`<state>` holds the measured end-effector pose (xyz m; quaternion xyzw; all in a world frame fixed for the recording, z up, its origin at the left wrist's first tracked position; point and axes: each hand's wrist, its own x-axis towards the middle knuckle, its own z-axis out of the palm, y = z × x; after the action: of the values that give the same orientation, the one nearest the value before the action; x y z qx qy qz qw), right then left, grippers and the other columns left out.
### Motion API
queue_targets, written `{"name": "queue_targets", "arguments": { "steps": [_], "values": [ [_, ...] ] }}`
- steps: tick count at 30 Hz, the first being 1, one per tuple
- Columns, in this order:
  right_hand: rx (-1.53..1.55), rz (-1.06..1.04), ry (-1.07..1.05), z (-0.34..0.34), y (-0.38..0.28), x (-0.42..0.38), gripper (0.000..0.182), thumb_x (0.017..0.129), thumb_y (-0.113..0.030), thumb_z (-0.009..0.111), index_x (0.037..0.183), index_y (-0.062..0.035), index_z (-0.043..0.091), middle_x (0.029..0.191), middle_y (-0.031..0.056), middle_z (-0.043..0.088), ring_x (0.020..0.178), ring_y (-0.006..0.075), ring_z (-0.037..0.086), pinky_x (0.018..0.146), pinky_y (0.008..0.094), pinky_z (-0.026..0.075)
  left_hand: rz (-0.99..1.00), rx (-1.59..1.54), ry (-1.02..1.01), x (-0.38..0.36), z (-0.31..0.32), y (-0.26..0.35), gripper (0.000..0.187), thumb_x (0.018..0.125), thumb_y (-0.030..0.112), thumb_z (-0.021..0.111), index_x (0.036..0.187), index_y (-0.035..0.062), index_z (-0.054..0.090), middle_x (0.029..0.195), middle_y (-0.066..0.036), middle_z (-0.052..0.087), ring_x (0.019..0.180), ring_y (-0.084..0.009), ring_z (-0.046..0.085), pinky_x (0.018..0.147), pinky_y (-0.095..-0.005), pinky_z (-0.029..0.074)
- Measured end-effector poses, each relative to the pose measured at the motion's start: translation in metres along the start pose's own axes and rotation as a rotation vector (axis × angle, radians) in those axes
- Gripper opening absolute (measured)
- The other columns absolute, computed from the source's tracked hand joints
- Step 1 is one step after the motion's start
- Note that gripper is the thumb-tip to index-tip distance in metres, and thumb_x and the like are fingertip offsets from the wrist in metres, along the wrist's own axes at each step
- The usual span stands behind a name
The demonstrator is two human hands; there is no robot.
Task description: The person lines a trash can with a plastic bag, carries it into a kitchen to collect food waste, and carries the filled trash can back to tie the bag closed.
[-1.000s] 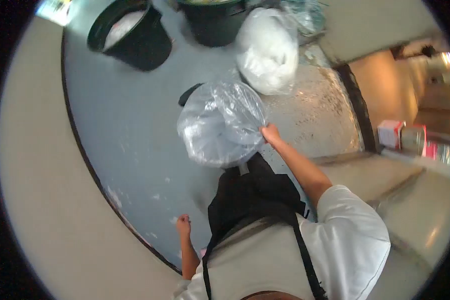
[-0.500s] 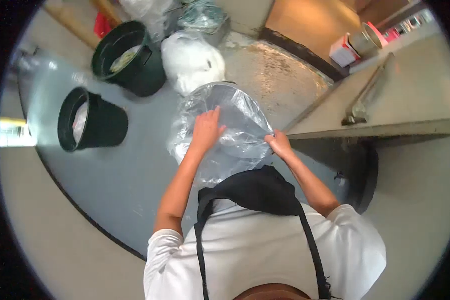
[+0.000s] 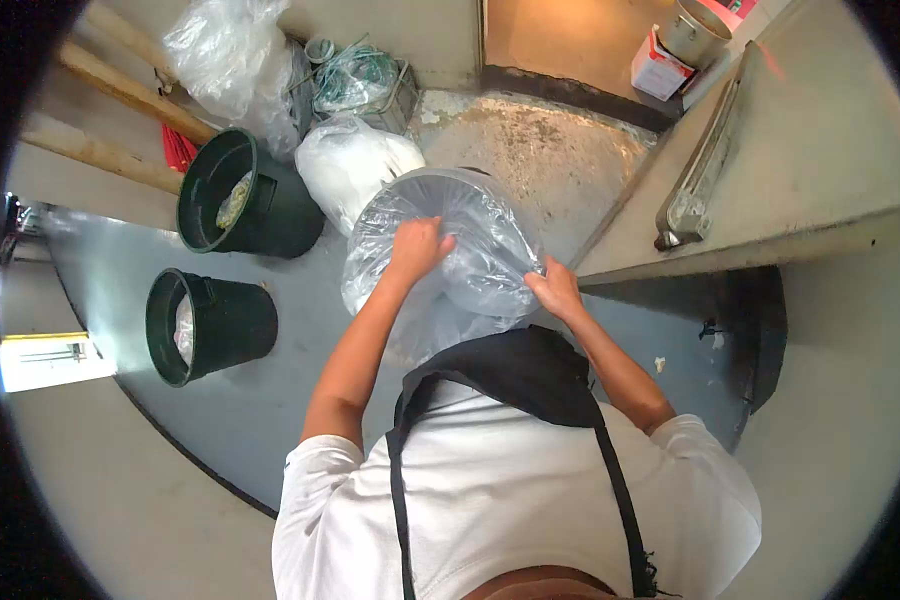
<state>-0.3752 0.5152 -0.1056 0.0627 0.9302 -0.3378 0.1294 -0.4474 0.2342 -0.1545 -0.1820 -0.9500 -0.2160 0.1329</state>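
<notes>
A clear plastic bag (image 3: 490,235) is spread over the round mouth of a bin in front of me, creased and shiny, with the bin's body mostly hidden. My left hand (image 3: 420,248) lies over the mouth with its fingers curled into the film, creases running out from it. At the right side of the rim, my right hand (image 3: 555,287) pinches a gathered edge of the same bag. Loose film hangs down toward my black apron (image 3: 500,375). Behind the bin rests a stuffed whitish plastic bag (image 3: 355,165).
Two dark green bins (image 3: 295,215) (image 3: 240,325) stand at the left, with contents inside. Farther back are a bundle of clear plastic (image 3: 225,60) and a crate (image 3: 400,100). A counter ledge (image 3: 770,240) juts in on the right, with a metal pot (image 3: 695,35) beyond.
My left hand's fingers, stretched out before, are now curled. My right hand keeps its pinch on the bag's edge. The view has tilted, so the background sits lower.
</notes>
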Motion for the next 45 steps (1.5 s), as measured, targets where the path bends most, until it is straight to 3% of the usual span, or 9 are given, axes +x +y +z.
{"name": "queue_targets", "arguments": {
  "steps": [6,9,17,18,26,29,35,41,45],
  "values": [
    [0.001,0.018,0.001,-0.009,-0.013,-0.018,0.056,0.074,-0.033,0.062,0.115,0.0034,0.058,0.107,0.0289,0.064,0.102,0.0443,0.061,0.090,0.0485,0.047,0.036,0.090,-0.060,0.013,-0.029,0.007,0.037,0.079,0.038,0.067,0.075,0.0017,0.070,0.074,-0.018,0.063,0.072,-0.0364,0.061,0.067,-0.0480,0.048],
    [0.035,-0.008,0.114,-0.001,-0.015,-0.025,0.054,0.071,-0.033,0.060,0.106,0.0078,0.059,0.095,0.0303,0.064,0.093,0.0445,0.062,0.080,0.0478,0.048,0.093,0.139,-0.070,0.021,-0.032,0.003,0.036,0.081,0.038,0.065,0.073,0.0027,0.070,0.078,-0.017,0.062,0.080,-0.0342,0.059,0.073,-0.0461,0.046],
    [0.149,0.124,0.102,-0.033,-0.019,-0.032,0.051,0.074,-0.030,0.062,0.111,0.0046,0.060,0.104,0.0288,0.065,0.101,0.0446,0.061,0.088,0.0488,0.048,0.188,0.155,-0.113,0.065,-0.044,0.043,0.039,0.085,0.038,0.060,0.072,0.0037,0.072,0.091,-0.015,0.061,0.092,-0.0312,0.055,0.088,-0.0453,0.039],
    [0.146,0.153,0.072,-0.080,-0.006,-0.008,0.051,0.074,-0.030,0.062,0.111,0.0044,0.060,0.104,0.0287,0.065,0.101,0.0447,0.061,0.088,0.0489,0.048,0.183,0.180,-0.157,0.107,-0.036,0.072,0.038,0.085,0.039,0.059,0.078,0.0036,0.072,0.091,-0.015,0.062,0.092,-0.0313,0.055,0.089,-0.0456,0.039],
    [0.213,0.229,0.295,-0.101,0.009,0.104,0.052,0.074,-0.030,0.061,0.114,0.0029,0.060,0.100,0.0267,0.066,0.095,0.0409,0.064,0.084,0.0466,0.049,0.287,0.138,-0.083,0.214,0.053,0.045,0.051,0.081,0.045,0.065,0.116,0.0076,0.064,0.092,-0.014,0.063,0.097,-0.0313,0.057,0.088,-0.0448,0.038],
    [0.211,0.240,0.337,-0.119,0.003,0.129,0.051,0.073,-0.030,0.060,0.113,0.0024,0.061,0.098,0.0276,0.067,0.093,0.0432,0.064,0.084,0.0480,0.049,0.204,0.038,-0.235,0.281,0.054,0.048,0.052,0.076,0.050,0.070,0.109,0.0097,0.067,0.088,-0.012,0.066,0.090,-0.0301,0.062,0.089,-0.0449,0.039],
    [0.151,0.362,0.450,-0.149,-0.022,0.174,0.052,0.072,-0.032,0.060,0.112,0.0024,0.061,0.095,0.0287,0.066,0.090,0.0434,0.065,0.081,0.0506,0.050,0.329,0.114,-0.432,0.403,0.061,0.061,0.056,0.072,0.056,0.072,0.103,0.0098,0.068,0.080,-0.009,0.070,0.083,-0.0284,0.068,0.090,-0.0475,0.043],
    [0.243,0.437,0.565,-0.185,-0.042,0.204,0.055,0.072,-0.032,0.061,0.114,0.0023,0.061,0.096,0.0286,0.066,0.093,0.0433,0.064,0.084,0.0496,0.049,0.471,0.136,-0.592,0.501,0.087,0.079,0.062,0.074,0.056,0.071,0.112,0.0067,0.067,0.106,-0.015,0.069,0.101,-0.0275,0.065,0.087,-0.0443,0.047],
    [0.322,0.424,0.708,-0.198,-0.010,0.252,0.057,0.071,-0.034,0.061,0.114,0.0039,0.061,0.099,0.0289,0.066,0.096,0.0446,0.063,0.086,0.0499,0.048,0.347,-0.677,-0.857,0.571,0.103,0.050,0.042,0.087,0.032,0.064,0.117,0.0027,0.064,0.111,-0.013,0.068,0.105,-0.0241,0.062,0.093,-0.0361,0.046]
  ]
}}
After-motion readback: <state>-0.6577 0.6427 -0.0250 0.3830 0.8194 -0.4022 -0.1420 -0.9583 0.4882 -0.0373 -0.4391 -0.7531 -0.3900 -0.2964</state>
